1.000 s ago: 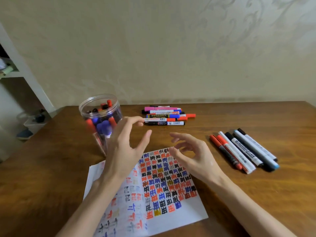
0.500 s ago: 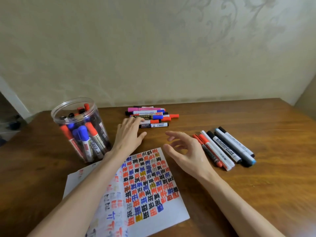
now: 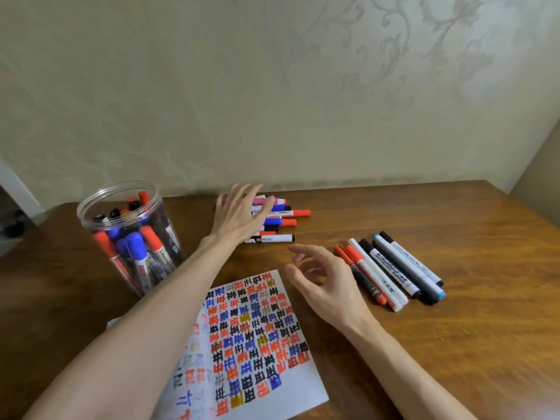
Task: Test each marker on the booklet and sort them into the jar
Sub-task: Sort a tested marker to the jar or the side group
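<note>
A clear plastic jar (image 3: 91, 204) stands at the left of the table with several red, blue and black markers upright in it. A pile of markers (image 3: 283, 218) lies at the far middle; my left hand (image 3: 239, 213) is stretched flat over its left part, fingers straight, gripping nothing that I can see. The booklet (image 3: 260, 338) lies open in front of me, covered in red, blue, black and yellow test marks. My right hand (image 3: 324, 280) hovers just right of its top corner, fingers loosely curled and empty. A second row of markers (image 3: 391, 269) lies to the right.
The brown wooden table (image 3: 454, 344) reaches back to a pale patterned wall. A white shelf edge (image 3: 15, 186) shows at the far left. My left forearm crosses over the booklet's left page.
My left hand has gone from beside the jar forward onto the far pile of markers. The view has swung right and the right hand has stayed hovering by the booklet.
</note>
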Demonstrator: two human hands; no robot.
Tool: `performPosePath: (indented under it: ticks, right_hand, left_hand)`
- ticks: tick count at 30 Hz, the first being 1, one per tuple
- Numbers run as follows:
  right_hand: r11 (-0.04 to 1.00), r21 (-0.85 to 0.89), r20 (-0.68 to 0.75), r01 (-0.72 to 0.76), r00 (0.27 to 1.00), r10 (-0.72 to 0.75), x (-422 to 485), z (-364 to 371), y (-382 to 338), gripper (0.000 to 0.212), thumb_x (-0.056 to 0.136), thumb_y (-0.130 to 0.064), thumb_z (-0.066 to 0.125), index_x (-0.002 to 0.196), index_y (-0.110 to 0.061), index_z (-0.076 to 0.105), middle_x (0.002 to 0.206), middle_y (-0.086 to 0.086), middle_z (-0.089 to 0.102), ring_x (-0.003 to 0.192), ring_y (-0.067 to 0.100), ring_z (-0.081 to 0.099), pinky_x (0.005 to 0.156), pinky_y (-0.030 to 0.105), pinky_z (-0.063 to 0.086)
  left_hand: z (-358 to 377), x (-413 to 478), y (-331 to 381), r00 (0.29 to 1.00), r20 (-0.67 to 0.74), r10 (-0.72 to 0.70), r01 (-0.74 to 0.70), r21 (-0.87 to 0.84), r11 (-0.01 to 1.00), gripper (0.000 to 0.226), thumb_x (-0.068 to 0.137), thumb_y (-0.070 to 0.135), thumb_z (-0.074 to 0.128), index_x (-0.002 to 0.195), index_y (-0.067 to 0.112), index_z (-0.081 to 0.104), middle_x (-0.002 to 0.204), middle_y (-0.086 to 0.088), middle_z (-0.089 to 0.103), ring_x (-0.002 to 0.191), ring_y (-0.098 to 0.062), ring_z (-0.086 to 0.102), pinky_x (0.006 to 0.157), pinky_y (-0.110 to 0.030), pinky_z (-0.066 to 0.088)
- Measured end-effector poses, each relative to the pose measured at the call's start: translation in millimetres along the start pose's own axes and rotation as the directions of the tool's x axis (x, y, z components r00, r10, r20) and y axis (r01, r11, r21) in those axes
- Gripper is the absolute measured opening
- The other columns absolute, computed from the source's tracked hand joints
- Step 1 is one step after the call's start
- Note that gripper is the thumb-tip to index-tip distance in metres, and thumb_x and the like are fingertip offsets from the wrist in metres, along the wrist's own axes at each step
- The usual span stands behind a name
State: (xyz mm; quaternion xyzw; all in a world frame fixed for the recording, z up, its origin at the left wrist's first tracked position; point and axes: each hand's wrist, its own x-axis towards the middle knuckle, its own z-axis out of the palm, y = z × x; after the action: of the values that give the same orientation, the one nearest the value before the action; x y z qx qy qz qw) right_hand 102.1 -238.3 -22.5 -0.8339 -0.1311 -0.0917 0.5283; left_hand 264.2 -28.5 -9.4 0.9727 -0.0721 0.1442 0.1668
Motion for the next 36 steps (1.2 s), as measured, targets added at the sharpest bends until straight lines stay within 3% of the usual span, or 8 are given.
performPosePath:
  ticks: [5,8,13,17,28,36]
  right_hand:
    - [0.999,0.031,-0.013,0.016,1.0,-0.015,2.6,0.6,1.7,0.042,0.095,-0.043,0.072,0.136,-0.035,0.063,0.113,-0.018,0.066,0.1,-0.001,0.067,0.082,0.018,0.06]
    - [0.999,0.044,-0.043,0.011,0.999,-0.009,4.8,-1.7,3.0,0.045,0.094,-0.047,0.071,0.137,-0.035,0.064,0.114,-0.019,0.066,0.102,0.0,0.066,0.082,0.019,0.06]
    - [1.0,0.026,-0.08,0.016,0.997,-0.014,6.5,-2.9,3.5,0.037,0.096,-0.044,0.07,0.131,-0.036,0.065,0.113,-0.021,0.065,0.103,-0.001,0.065,0.082,0.02,0.06]
    - [0.999,-0.034,-0.055,0.012,0.998,-0.014,6.0,-3.2,5.0,0.038,0.096,-0.037,0.072,0.133,-0.033,0.065,0.113,-0.022,0.061,0.101,-0.005,0.064,0.081,0.016,0.059]
    - [0.987,-0.159,-0.011,0.02,1.0,-0.022,5.1,1.7,11.9,0.047,0.093,-0.036,0.075,0.138,-0.029,0.064,0.122,-0.012,0.063,0.103,0.0,0.065,0.086,0.019,0.059]
    - [0.986,-0.164,-0.022,0.012,1.0,-0.016,5.0,2.3,11.1,0.045,0.093,-0.035,0.076,0.136,-0.032,0.063,0.123,-0.011,0.063,0.103,0.002,0.065,0.085,0.02,0.06]
  left_hand:
    - [8.4,26.7,4.2,0.99,0.13,-0.057,0.036,0.154,0.987,0.085,0.091,0.085,0.014,0.16,0.038,0.029,0.17,-0.001,0.025,0.159,-0.031,0.013,0.125,-0.062,0.003]
    - [12.4,29.0,3.3,0.983,0.164,-0.077,0.047,0.18,0.983,0.085,0.092,0.083,0.012,0.159,0.037,0.034,0.166,-0.001,0.034,0.157,-0.031,0.021,0.124,-0.063,0.006]
    - [19.0,17.2,-0.5,0.982,0.166,-0.084,0.052,0.19,0.98,0.074,0.098,0.077,0.022,0.154,0.032,0.039,0.16,-0.003,0.042,0.148,-0.029,0.036,0.12,-0.058,0.021]
    - [17.0,-1.5,-1.2,0.982,0.18,-0.063,0.034,0.162,0.986,0.067,0.102,0.071,0.024,0.155,0.033,0.035,0.16,-0.004,0.04,0.149,-0.029,0.033,0.121,-0.059,0.019]
    - [-0.3,-52.7,-10.2,0.987,0.144,-0.068,0.043,0.172,0.984,0.054,0.104,0.064,0.026,0.147,0.035,0.037,0.149,-0.001,0.047,0.142,-0.027,0.038,0.116,-0.055,0.026]
    - [-10.9,-62.4,-4.4,0.985,0.167,-0.05,0.031,0.119,0.992,0.062,0.102,0.067,0.035,0.156,0.037,0.032,0.161,0.001,0.037,0.152,-0.024,0.028,0.123,-0.063,0.012]
